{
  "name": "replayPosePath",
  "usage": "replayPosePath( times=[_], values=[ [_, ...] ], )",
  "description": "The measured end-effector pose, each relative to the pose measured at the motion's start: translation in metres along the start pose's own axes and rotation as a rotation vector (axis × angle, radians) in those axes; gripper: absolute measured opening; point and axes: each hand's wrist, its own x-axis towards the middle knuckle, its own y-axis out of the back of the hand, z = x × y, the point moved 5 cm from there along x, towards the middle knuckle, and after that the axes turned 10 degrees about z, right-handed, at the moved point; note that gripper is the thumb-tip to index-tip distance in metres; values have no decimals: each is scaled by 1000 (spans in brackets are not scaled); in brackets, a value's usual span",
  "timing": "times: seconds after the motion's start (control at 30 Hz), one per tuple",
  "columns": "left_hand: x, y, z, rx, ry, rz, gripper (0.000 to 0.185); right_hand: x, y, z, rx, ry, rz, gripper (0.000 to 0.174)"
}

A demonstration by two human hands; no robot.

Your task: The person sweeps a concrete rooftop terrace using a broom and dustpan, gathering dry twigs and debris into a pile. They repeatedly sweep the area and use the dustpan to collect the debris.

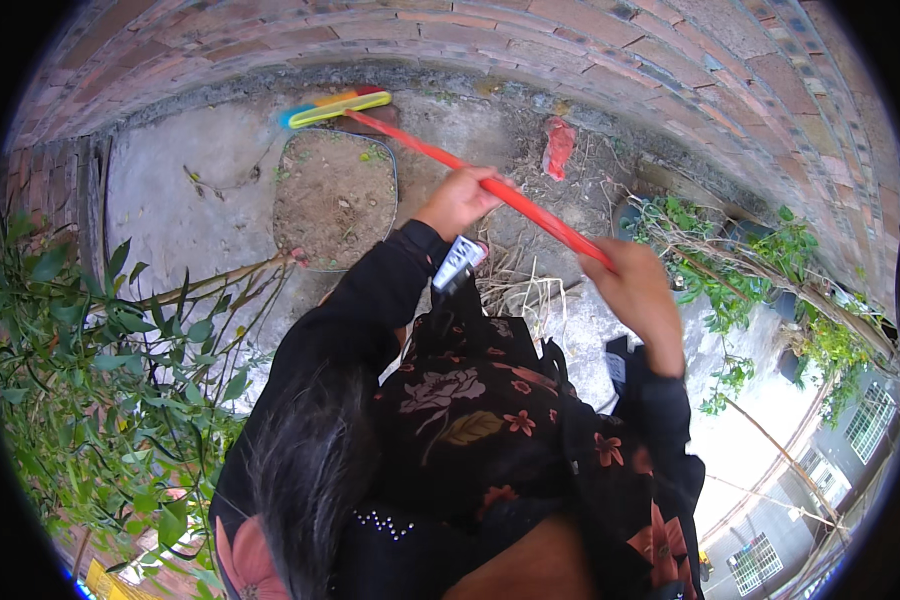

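Both hands grip the red handle [427,150] of a broom. My left hand [461,201] is wrapped around the middle of the handle, and my right hand [634,289] closes over its upper end. At the far end, the broom head [341,109] has a yellow-green top with blue, orange and red bristles, slightly blurred. It lies on the ground near the foot of the brick wall, just beyond a rounded bed of bare soil [334,202] with a thin rim.
A brick wall [540,37] curves along the far side. A crumpled red plastic piece [559,148] lies among dry twigs. Dry stalks [529,289] lie close before me. A leafy shrub [120,337] crowds the left; potted plants [720,255] line the right.
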Motion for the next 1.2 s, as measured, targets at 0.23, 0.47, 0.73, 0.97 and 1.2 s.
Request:
replayPosePath(
  times=[0.23, 0.47, 0.73, 0.97, 1.2],
  values=[
    [-82, -75, -57, 30, -14, -214, 13, -64, 93, -9, 249, -253, -64, 15],
    [-59, 15, 24, 97, -253, 36, 15, -9, 3, 4, 409, -135, -211, 26],
    [-10, 93, 86, 186, -240, 207, 10, 39, -133, 25, 825, -442, -374, 32],
    [-9, 47, 83, 224, -209, 41, 14, 23, -75, -2, 475, -178, -135, 26],
    [-50, 60, 87, 262, -304, 112, 15, -8, -59, -32, 537, -89, -70, 23]
  ],
)
